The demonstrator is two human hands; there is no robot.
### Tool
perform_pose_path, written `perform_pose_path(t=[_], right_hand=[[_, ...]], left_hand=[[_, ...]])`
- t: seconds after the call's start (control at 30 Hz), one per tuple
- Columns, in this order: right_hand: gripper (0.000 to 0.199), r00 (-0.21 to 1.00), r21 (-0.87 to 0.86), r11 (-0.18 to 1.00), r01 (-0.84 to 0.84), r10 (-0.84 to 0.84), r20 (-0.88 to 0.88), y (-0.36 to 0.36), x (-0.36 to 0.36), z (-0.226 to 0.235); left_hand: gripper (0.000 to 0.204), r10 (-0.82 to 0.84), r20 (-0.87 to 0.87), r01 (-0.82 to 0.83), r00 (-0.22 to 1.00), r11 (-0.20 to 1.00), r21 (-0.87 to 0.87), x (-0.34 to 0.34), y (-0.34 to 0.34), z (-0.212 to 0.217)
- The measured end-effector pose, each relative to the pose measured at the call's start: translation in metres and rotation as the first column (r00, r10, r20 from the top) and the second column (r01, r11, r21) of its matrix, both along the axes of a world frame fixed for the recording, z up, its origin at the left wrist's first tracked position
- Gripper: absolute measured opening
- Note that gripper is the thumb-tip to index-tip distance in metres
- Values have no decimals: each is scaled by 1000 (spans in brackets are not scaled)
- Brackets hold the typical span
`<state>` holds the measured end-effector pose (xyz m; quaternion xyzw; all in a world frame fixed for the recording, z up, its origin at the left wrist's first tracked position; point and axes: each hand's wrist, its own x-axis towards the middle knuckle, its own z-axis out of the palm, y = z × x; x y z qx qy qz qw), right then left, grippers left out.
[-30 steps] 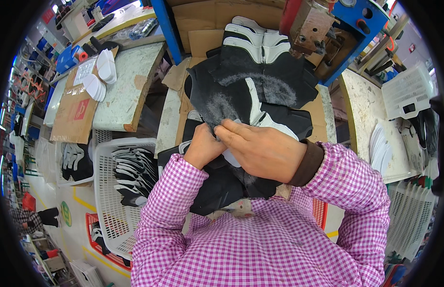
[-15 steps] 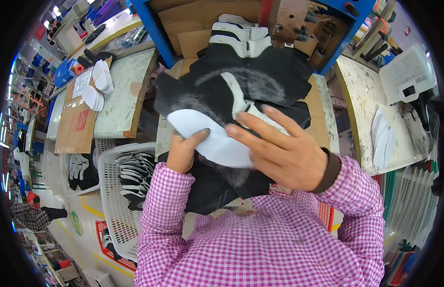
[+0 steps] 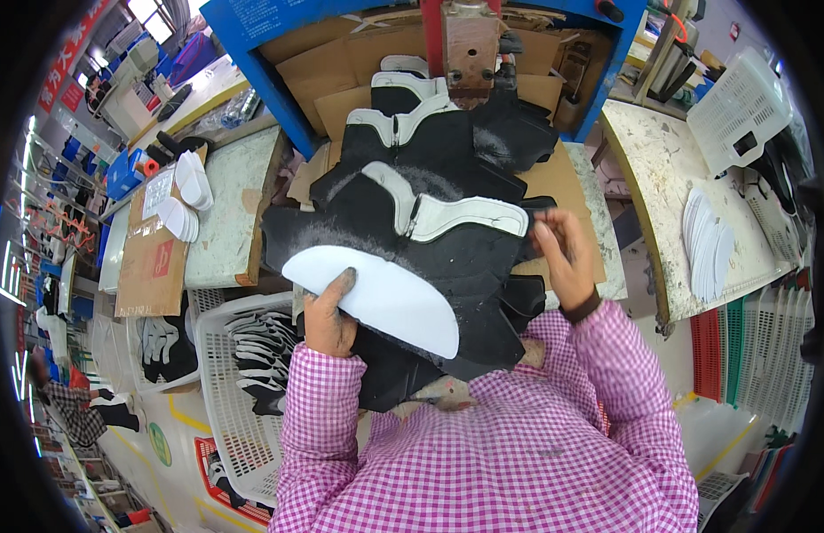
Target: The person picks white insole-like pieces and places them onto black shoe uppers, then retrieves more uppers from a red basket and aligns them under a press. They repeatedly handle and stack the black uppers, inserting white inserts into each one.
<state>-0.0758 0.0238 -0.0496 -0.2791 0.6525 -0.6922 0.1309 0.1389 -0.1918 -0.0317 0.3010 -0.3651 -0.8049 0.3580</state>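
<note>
My left hand (image 3: 332, 322) holds a smooth white half-moon sheet (image 3: 381, 298), thumb on top and fingers beneath. The sheet lies tilted over a pile of black fabric pieces (image 3: 465, 293) dusted with grey. Just beyond it, a black piece with a white shaped trim (image 3: 465, 216) lies spread out, the trim in two curved arms meeting at a notch. At the trim's right end is my right hand (image 3: 567, 259), its thumb and fingers bent together. Whether the fingertips grip the edge there cannot be made out. More white-trimmed black pieces (image 3: 399, 129) overlap behind.
A blue machine frame (image 3: 279, 107) with a metal head (image 3: 470, 53) stands over the far end, cardboard lining it. White half-moon sheets (image 3: 707, 244) lie on the right table. At left, a white basket (image 3: 218, 391) holds several trimmed pieces; white cutouts (image 3: 192, 182) rest on the left table.
My right hand has moved right, off the white sheet, to the trim's end, uncovering the trimmed piece. My left hand keeps the white sheet, now lower and fully visible. The whole view has shifted.
</note>
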Motion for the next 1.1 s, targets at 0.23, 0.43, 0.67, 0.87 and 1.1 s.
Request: perform_pose_path(t=[0.23,0.43,0.67,0.87,1.1], right_hand=[[27,399,203,965,168,122,-909,-98,-76,7],[52,795,378,867,324,-33,-606,-134,-76,7],[46,747,418,839,348,21,-664,-122,-96,6],[12,827,41,990,135,-89,-555,-66,-54,27],[54,390,-293,515,-805,833,392,-27,52,5]], left_hand=[[40,6,-6,-6,1000,999,47,7,-5,-8],[41,16,-9,-15,1000,994,105,20,-16,-17],[27,209,-34,-210,977,978,-2,43,-31,-3],[37,365,-221,-360,905,931,62,32,-36,1],[41,310,-187,-303,932,951,67,2,-6,4]])
